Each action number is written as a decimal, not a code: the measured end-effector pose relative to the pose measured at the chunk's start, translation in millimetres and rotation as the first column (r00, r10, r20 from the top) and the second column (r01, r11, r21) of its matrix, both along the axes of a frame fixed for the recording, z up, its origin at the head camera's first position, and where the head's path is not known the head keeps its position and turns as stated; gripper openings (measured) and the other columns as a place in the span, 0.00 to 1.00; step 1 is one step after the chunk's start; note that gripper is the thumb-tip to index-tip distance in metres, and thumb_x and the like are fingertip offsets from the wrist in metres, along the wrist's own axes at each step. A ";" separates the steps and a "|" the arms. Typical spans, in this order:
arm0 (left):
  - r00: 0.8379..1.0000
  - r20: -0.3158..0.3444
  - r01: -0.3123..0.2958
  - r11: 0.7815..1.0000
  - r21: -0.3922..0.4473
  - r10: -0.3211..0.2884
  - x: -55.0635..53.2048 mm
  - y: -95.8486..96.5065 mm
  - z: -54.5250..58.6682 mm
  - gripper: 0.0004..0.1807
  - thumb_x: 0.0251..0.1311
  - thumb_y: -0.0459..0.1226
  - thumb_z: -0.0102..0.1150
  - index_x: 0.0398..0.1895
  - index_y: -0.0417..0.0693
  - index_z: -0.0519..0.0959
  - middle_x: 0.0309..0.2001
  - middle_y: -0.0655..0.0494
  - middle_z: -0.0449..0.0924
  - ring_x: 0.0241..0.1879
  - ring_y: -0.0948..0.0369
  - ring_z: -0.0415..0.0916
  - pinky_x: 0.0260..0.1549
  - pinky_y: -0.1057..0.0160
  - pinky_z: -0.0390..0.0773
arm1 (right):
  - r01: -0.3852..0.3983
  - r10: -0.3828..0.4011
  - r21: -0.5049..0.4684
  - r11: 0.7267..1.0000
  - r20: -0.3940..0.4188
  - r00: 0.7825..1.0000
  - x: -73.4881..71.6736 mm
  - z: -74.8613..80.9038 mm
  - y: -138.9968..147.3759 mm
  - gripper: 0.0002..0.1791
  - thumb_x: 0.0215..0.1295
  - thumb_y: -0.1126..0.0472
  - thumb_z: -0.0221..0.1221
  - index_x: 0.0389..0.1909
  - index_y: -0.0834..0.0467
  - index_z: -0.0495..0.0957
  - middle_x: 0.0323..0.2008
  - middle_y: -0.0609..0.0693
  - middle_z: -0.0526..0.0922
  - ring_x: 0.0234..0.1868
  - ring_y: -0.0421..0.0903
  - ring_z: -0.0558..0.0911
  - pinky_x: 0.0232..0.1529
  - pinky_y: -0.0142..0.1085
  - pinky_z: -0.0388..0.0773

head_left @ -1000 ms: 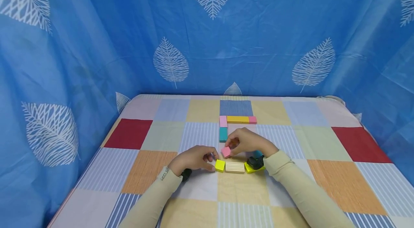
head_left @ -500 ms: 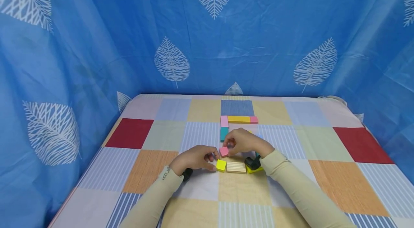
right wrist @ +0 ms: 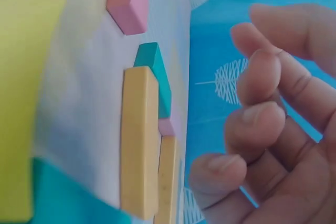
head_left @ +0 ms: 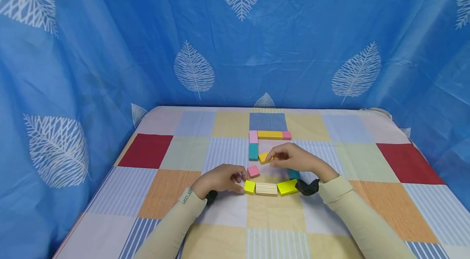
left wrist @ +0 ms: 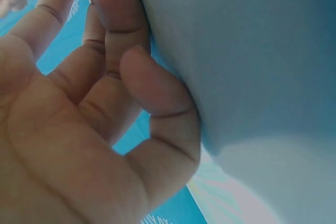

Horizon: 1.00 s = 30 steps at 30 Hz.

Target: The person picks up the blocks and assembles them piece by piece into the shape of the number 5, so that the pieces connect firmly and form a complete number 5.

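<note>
My left hand (head_left: 219,179) rests on the cloth with fingers loosely bent, its fingertips beside a small yellow block (head_left: 249,187) and a pink block (head_left: 253,171). In the left wrist view nothing shows between the fingers. The right hand (head_left: 298,158) hovers at an orange-yellow block (head_left: 263,158); in the right wrist view its relaxed fingers (right wrist: 262,77) stand apart from that long block (right wrist: 137,145). A ridged wooden block (head_left: 266,189) lies between the small yellow block and a longer yellow block (head_left: 287,187).
Behind the hands, a teal block (head_left: 253,151), a pale pink block (head_left: 253,136), a long orange-yellow block (head_left: 269,135) and a pink end block (head_left: 287,135) form a corner. Another teal block (head_left: 294,174) lies partly under the right wrist. A blue curtain (head_left: 286,47) hangs behind the patchwork-covered table (head_left: 205,128).
The right hand set down the pink block near the left fingertips, let go, and moved right and away to the orange-yellow block. The left hand has stayed in place.
</note>
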<state>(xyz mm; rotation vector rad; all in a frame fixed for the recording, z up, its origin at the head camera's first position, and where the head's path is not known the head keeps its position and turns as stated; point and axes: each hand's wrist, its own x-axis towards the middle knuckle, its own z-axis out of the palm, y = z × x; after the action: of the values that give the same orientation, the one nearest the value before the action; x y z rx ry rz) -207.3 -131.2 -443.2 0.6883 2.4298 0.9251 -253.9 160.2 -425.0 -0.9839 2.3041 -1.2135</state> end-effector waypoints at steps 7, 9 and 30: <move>1.000 0.004 -0.014 1.000 -0.007 0.014 0.0 1.2 -2.9 0.15 0.62 0.29 0.78 0.46 0.50 0.83 0.34 0.58 0.74 0.37 0.59 0.70 0.35 0.65 0.70 | -0.002 0.002 -0.040 0.999 -0.007 1.000 11.2 -6.1 22.6 0.08 0.76 0.71 0.61 0.49 0.70 0.85 0.40 0.56 0.86 0.32 0.43 0.74 0.37 0.30 0.72; 1.000 -0.004 -0.007 1.000 0.001 0.007 0.3 0.8 -3.4 0.15 0.62 0.29 0.78 0.46 0.50 0.83 0.34 0.58 0.75 0.37 0.59 0.70 0.36 0.64 0.71 | -0.002 0.002 -0.047 0.999 -0.009 1.000 14.0 -8.8 29.8 0.08 0.76 0.72 0.61 0.49 0.69 0.85 0.38 0.54 0.86 0.32 0.43 0.74 0.36 0.30 0.73; 0.999 0.036 -0.020 1.000 0.022 0.019 -1.4 -2.9 -4.5 0.15 0.62 0.30 0.78 0.47 0.46 0.82 0.36 0.59 0.76 0.38 0.60 0.72 0.38 0.66 0.74 | -0.154 0.161 -0.109 0.982 0.060 0.985 23.6 -34.0 70.0 0.14 0.66 0.72 0.70 0.52 0.71 0.85 0.25 0.59 0.75 0.23 0.44 0.68 0.26 0.32 0.68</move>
<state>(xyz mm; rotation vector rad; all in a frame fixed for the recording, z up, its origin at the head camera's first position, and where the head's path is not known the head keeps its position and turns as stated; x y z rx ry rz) -208.6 -134.0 -447.7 0.6510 2.4021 0.9661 -230.3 230.2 -459.0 -1.1194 2.0857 -1.2913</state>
